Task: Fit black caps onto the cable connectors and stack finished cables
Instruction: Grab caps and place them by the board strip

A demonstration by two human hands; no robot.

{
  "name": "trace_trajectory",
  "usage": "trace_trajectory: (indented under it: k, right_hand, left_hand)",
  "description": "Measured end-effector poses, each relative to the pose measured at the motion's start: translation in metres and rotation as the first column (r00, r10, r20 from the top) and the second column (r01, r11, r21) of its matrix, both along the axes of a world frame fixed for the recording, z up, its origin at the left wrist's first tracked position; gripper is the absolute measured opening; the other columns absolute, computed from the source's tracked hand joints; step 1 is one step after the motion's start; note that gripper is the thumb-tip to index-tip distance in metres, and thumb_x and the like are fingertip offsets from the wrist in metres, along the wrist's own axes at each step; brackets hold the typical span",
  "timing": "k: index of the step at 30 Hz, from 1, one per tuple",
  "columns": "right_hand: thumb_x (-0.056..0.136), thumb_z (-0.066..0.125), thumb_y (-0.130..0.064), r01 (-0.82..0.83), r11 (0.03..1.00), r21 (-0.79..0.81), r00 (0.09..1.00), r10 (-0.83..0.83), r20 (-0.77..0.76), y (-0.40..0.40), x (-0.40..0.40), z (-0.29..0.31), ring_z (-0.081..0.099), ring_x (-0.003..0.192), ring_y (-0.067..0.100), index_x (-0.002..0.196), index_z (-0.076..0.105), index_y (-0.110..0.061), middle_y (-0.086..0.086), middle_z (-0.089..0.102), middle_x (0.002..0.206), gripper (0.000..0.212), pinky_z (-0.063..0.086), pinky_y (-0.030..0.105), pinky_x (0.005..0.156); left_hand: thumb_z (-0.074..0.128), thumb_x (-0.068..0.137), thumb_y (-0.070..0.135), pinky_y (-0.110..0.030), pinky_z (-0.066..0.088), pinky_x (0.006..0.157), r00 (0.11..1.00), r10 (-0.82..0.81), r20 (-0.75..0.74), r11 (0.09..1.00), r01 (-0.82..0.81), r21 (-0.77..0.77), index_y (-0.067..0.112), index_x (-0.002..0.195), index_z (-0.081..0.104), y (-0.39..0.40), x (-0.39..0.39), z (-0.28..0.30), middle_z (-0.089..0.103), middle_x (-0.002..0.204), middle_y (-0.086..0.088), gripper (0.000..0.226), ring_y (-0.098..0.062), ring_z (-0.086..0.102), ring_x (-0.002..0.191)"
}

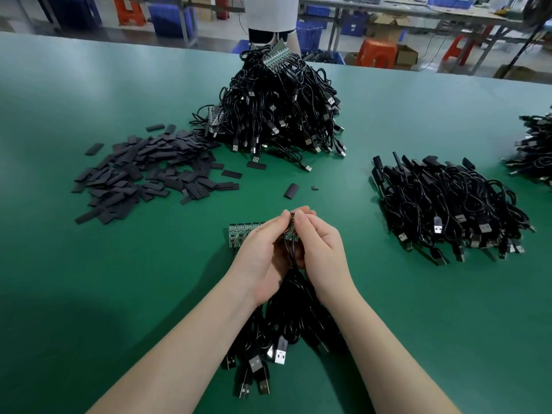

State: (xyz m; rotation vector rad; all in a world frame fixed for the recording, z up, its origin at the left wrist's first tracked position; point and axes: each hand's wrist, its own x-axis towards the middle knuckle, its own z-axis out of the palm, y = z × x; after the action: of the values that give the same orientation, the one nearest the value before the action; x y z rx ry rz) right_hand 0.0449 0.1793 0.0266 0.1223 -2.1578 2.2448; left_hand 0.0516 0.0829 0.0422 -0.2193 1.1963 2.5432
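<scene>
My left hand point(263, 258) and my right hand point(321, 249) meet at the table's centre, both pinching one small circuit-board connector point(290, 227) at the end of a strip of green boards point(242, 234) that sticks out to the left. Black cables point(286, 330) with USB plugs hang from the strip toward me between my forearms. A heap of flat black caps point(143, 171) lies at the left. One loose cap point(291, 191) lies just beyond my hands. A stack of capped cables point(448, 204) sits to the right.
A tall pile of uncapped cables point(277, 106) with board strips stands at the far centre of the green table point(89, 279). Another cable pile point(534, 150) lies at the right edge. A person point(271, 19) stands beyond the table's far side.
</scene>
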Motion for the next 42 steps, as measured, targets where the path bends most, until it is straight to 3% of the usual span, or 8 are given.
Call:
trace_trajectory:
  k: [12, 20, 23, 27, 29, 31, 36, 42]
  right_hand:
    - [0.091, 0.054, -0.041, -0.052, 0.988, -0.147, 0.994, 0.066, 0.091, -0.004, -0.005, 0.001, 0.053, 0.081, 0.023, 0.081, 0.067, -0.008, 0.01, 0.058, 0.082, 0.037, 0.043, 0.039, 0.08]
    - [0.105, 0.044, -0.036, 0.427, 0.901, -0.074, 0.904, -0.426, 0.023, 0.032, -0.013, 0.005, 0.052, 0.048, 0.005, 0.08, 0.059, -0.018, -0.004, 0.063, 0.059, 0.034, 0.042, 0.018, 0.044]
    - [0.105, 0.042, -0.038, 0.618, 0.774, -0.142, 0.782, -0.623, 0.012, 0.055, -0.019, 0.008, 0.048, 0.052, 0.002, 0.081, 0.059, -0.022, -0.005, 0.056, 0.062, 0.033, 0.038, 0.019, 0.05]
    - [0.104, 0.042, -0.04, 0.717, 0.682, -0.144, 0.687, -0.726, -0.019, 0.068, -0.023, 0.008, 0.046, 0.055, 0.006, 0.081, 0.059, -0.024, 0.0, 0.051, 0.069, 0.033, 0.038, 0.026, 0.056]
    - [0.104, 0.043, -0.038, 0.702, 0.702, -0.118, 0.7, -0.711, -0.07, 0.065, -0.02, 0.012, 0.047, 0.053, 0.005, 0.084, 0.06, -0.024, 0.0, 0.054, 0.068, 0.03, 0.039, 0.024, 0.054]
    - [0.105, 0.044, -0.036, 0.634, 0.764, -0.118, 0.754, -0.645, -0.123, 0.056, -0.014, 0.021, 0.051, 0.05, 0.008, 0.089, 0.061, -0.024, -0.001, 0.059, 0.072, 0.026, 0.043, 0.022, 0.05]
    - [0.105, 0.042, -0.027, 0.26, 0.944, -0.202, 0.886, -0.316, -0.34, 0.019, -0.008, 0.059, 0.07, 0.065, 0.021, 0.095, 0.062, -0.023, 0.002, 0.069, 0.083, 0.022, 0.057, 0.028, 0.062]
    - [0.106, 0.042, -0.023, 0.036, 0.849, -0.527, 0.994, 0.025, 0.108, -0.026, -0.026, 0.06, 0.074, 0.079, 0.021, 0.1, 0.05, -0.013, 0.011, 0.075, 0.096, 0.014, 0.06, 0.028, 0.069]
  left_hand:
    - [0.049, 0.1, 0.033, -0.031, 0.059, 0.07, 0.99, 0.104, 0.098, 0.994, -0.108, 0.035, 0.015, 0.105, 0.075, 0.0, 0.0, -0.001, 0.073, 0.105, -0.008, 0.032, -0.02, 0.072, 0.09]
    - [0.043, 0.104, 0.027, -0.02, 0.045, 0.046, 0.864, 0.497, -0.079, 0.819, -0.498, -0.287, 0.016, 0.1, 0.066, -0.031, -0.011, -0.004, 0.057, 0.062, 0.008, 0.026, -0.004, 0.051, 0.049]
    - [0.041, 0.104, 0.028, -0.021, 0.038, 0.044, 0.821, 0.509, -0.26, 0.621, -0.559, -0.549, 0.018, 0.11, 0.064, -0.051, -0.018, -0.009, 0.056, 0.073, 0.009, 0.025, -0.001, 0.043, 0.046]
    - [0.043, 0.102, 0.032, -0.024, 0.045, 0.055, 0.857, 0.131, -0.498, 0.115, -0.512, -0.851, 0.024, 0.133, 0.055, -0.065, -0.019, -0.017, 0.068, 0.1, 0.007, 0.034, -0.003, 0.057, 0.059]
    - [0.045, 0.101, 0.032, -0.037, 0.053, 0.085, 0.876, -0.031, -0.481, 0.01, -0.481, -0.876, 0.022, 0.142, 0.049, -0.058, -0.017, -0.021, 0.061, 0.131, -0.003, 0.043, -0.021, 0.063, 0.105]
    - [0.046, 0.1, 0.037, -0.042, 0.03, 0.114, 0.873, -0.119, -0.474, -0.046, -0.481, -0.875, 0.023, 0.148, 0.04, -0.049, -0.015, -0.02, 0.038, 0.154, -0.004, 0.05, -0.026, 0.037, 0.139]
    - [0.032, 0.098, 0.052, -0.038, 0.011, 0.118, 0.68, -0.155, -0.716, 0.035, -0.721, -0.692, 0.024, 0.147, 0.04, -0.043, -0.006, -0.006, 0.028, 0.157, 0.005, 0.057, -0.014, 0.017, 0.147]
    - [0.044, 0.098, 0.03, -0.039, 0.014, 0.117, 0.403, -0.127, -0.906, -0.156, -0.91, -0.383, 0.011, 0.142, 0.044, -0.05, -0.003, 0.0, 0.039, 0.151, -0.006, 0.048, -0.026, 0.024, 0.144]
